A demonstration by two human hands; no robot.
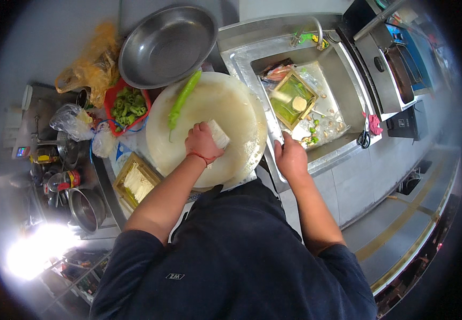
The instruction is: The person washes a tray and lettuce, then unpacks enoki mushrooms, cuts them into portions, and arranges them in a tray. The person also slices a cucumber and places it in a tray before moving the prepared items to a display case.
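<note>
My left hand (203, 142), with a red cord at the wrist, grips a pale, finely lined block of food (220, 135) on the round white cutting board (231, 96). One long green pepper (184, 96) lies at the board's upper left. Over the near left rim of the steel sink (323, 164) is my right hand (291, 158), fingers bent; whether it holds anything cannot be seen. Close to it in the sink, a rectangular tray (289, 114) holds pale rounded pieces (299, 104). Green pepper scraps (313, 130) lie beside the tray.
A large dark pan (169, 46) stands behind the board. Cut green peppers fill a red basket (109, 105) at left, near a tray of pale strips (135, 182). Scissors (364, 134) and a pink cloth (374, 125) rest on the sink's right rim, below the faucet (319, 34).
</note>
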